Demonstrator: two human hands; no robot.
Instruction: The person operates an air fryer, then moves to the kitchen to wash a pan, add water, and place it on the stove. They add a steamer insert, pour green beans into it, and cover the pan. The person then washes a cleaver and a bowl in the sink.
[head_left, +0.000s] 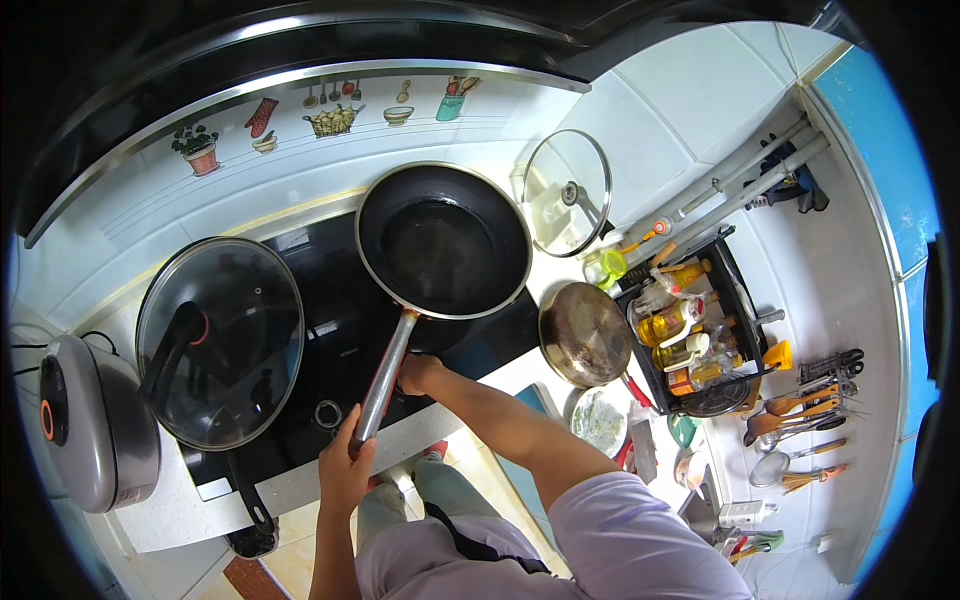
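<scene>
A dark frying pan (442, 240) is above the right part of the black glass cooktop (330, 330). My left hand (349, 457) grips the end of its metal handle (386, 382). My right hand (416, 373) is beside and partly behind that handle, low over the cooktop; its fingers are hidden, so whether it holds anything does not show. On the cooktop's left part sits a second pan under a glass lid (225, 345) with a black upright handle; its own black handle (247, 487) points towards me. Another glass lid (568, 193) leans at the back wall corner.
A rice cooker (97, 424) stands at the far left. On the right counter are an upturned small pan (585, 335), a black rack (742, 300) of oil and sauce bottles, a plate (598, 418) and a cleaver (643, 450). Utensils hang on the right wall; a range hood (300, 45) overhangs the cooktop.
</scene>
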